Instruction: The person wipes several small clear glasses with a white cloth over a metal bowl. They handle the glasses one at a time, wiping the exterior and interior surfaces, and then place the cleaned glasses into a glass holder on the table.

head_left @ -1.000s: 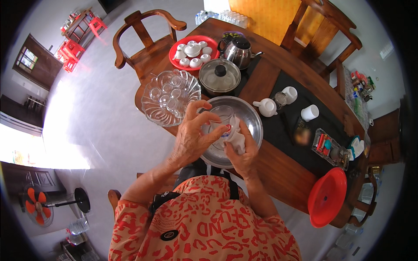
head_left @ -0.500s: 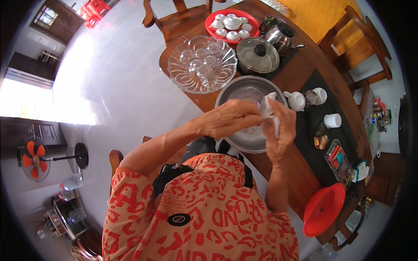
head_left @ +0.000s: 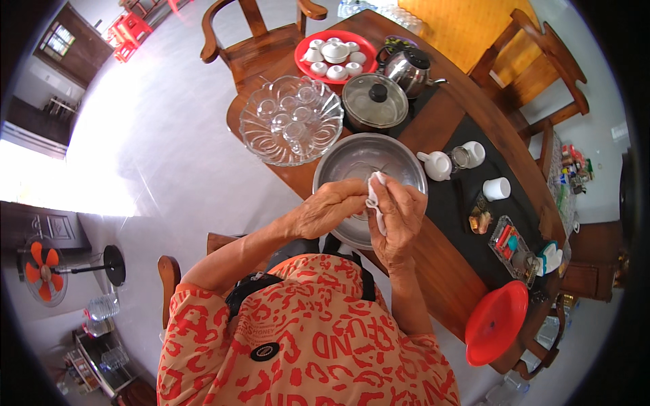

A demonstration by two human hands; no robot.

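Observation:
Both my hands meet over the near part of a wide grey metal basin (head_left: 326, 164) on the wooden table. A crumpled white cloth (head_left: 374, 196) is gripped in my right hand (head_left: 401, 220), one end hanging below the fingers. My left hand (head_left: 332, 206) is closed, its fingertips pressed against the cloth from the left. Whatever the left fingers hold is hidden by the cloth and the hands. Left of the basin's far side stands a clear glass bowl (head_left: 261, 145) with several small glass cups. A pot with a glass lid (head_left: 374, 108) is just beyond the basin.
A red tray (head_left: 306, 66) with a white tea set and a steel kettle (head_left: 408, 71) stand at the back. To the right are a white pitcher (head_left: 438, 166), a white cup (head_left: 497, 189), a clear tray (head_left: 504, 247) and a red basin (head_left: 497, 325). Wooden chairs (head_left: 254, 47) surround the table.
The view has shifted, so the table's things appear further left and lower. My hands remain together at the cloth above the basin, with the right fingers now folded more closely over it.

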